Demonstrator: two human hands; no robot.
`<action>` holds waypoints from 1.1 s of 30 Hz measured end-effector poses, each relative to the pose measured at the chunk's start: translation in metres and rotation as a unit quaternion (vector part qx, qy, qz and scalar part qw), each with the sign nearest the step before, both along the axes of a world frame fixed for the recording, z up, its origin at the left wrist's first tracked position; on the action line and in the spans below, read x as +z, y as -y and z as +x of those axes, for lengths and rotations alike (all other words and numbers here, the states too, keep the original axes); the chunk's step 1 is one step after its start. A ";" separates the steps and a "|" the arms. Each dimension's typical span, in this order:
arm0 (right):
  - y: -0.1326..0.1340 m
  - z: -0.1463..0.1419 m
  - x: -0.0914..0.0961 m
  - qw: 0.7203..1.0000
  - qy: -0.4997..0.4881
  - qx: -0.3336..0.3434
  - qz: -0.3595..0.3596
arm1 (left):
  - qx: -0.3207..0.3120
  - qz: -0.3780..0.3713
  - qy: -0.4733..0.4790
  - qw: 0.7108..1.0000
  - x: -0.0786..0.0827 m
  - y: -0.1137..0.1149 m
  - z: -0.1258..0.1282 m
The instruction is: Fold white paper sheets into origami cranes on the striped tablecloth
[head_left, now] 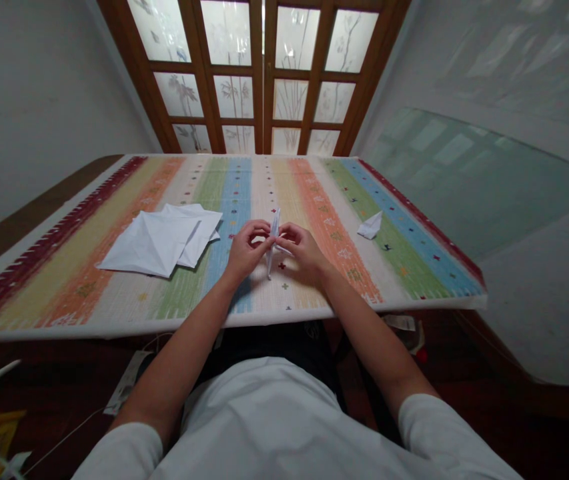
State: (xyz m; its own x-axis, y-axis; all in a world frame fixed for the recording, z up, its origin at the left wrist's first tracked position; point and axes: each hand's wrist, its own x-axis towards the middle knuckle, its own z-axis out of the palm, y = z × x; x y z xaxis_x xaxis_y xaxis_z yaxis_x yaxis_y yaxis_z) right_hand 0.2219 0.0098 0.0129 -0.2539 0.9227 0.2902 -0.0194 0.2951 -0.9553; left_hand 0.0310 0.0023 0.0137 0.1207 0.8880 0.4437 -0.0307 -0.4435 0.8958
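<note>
A folded piece of white paper stands on edge between my two hands, just above the near half of the striped tablecloth. My left hand pinches it from the left with thumb and fingertips. From the other side my right hand grips it too, its thumb close to the left thumb. One narrow point of the paper sticks up past the fingers and another hangs down below them. Some of its folds are covered by my fingertips.
To the left lies a stack of creased white paper sheets. A small folded white paper piece rests at the right on the green stripe. Beyond the table's far edge are wooden doors with frosted panes.
</note>
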 end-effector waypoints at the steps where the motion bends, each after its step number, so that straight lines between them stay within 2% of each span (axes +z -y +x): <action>1: 0.000 0.000 -0.001 1.000 0.001 -0.008 0.004 | 0.010 0.002 -0.010 1.000 0.000 0.000 0.000; 6: 0.000 0.000 -0.002 1.000 -0.005 -0.011 0.008 | 0.020 -0.004 -0.042 0.999 -0.003 -0.004 -0.003; 16: 0.000 0.002 0.000 1.000 -0.022 -0.007 -0.012 | 0.058 -0.001 -0.016 0.998 -0.002 -0.003 -0.003; 23: -0.002 0.004 -0.005 0.999 -0.038 -0.013 -0.003 | -0.002 -0.008 0.011 1.000 -0.008 -0.009 -0.003; 27: -0.005 0.006 -0.010 0.999 -0.041 -0.013 0.007 | -0.002 0.007 0.005 1.000 -0.011 -0.011 -0.002; 33: -0.007 0.008 -0.012 0.999 -0.040 0.002 0.021 | -0.012 -0.019 0.010 1.000 -0.013 -0.012 -0.006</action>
